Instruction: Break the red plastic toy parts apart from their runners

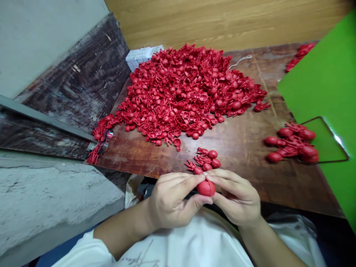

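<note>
Both hands meet at the front edge of the table, closed on one red plastic figure [206, 188] with a round head and a seam line down it. My left hand [178, 198] pinches it from the left with thumb and fingertips. From the right, my right hand [236, 194] grips the same piece. The figure's lower parts are hidden by the fingers. Just beyond my fingertips lie several small red figure pieces [207, 160] with round ends and thin, finger-like limbs.
A large heap of red plastic parts [180, 92] covers the back of the wooden table [244, 137]. Several joined figures [294, 142] lie at the right by a green panel [322, 85] with a metal loop. Glasses [105, 142] rest at the left edge; white stacked blocks [141, 56] stand behind.
</note>
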Demonstrator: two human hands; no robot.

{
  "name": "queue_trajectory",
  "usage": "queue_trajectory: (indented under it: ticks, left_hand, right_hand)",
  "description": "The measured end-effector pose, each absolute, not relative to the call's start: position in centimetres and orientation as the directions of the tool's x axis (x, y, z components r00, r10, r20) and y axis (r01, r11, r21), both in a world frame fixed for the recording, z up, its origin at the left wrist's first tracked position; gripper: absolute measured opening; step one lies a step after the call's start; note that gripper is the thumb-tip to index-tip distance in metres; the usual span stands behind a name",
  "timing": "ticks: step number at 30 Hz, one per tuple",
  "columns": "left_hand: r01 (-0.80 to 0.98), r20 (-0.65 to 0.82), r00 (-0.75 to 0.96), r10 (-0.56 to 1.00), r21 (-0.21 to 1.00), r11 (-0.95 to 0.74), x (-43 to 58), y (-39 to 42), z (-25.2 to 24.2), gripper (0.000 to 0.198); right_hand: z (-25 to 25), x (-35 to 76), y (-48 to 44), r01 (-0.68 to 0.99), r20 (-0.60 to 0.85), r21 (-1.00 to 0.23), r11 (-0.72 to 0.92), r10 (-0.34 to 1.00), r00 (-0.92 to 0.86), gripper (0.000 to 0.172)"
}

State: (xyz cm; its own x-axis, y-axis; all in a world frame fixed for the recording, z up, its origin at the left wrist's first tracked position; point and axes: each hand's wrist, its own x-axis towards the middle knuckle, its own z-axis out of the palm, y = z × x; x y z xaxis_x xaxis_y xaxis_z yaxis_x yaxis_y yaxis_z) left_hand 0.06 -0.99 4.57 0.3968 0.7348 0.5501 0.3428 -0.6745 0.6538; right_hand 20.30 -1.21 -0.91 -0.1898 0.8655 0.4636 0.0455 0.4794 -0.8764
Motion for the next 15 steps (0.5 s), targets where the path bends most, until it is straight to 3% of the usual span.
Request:
queue_trajectory:
  ticks: [15]
  left_hand:
    - [0.262,0.452,0.351,0.820,0.793,-0.550,0.12,-1.50,4.78,0.040]
  right_hand:
    - [-0.29,20.36,-1.11,-0.021,0.533,-0.841,0.540,0.822,-0.200,0.052]
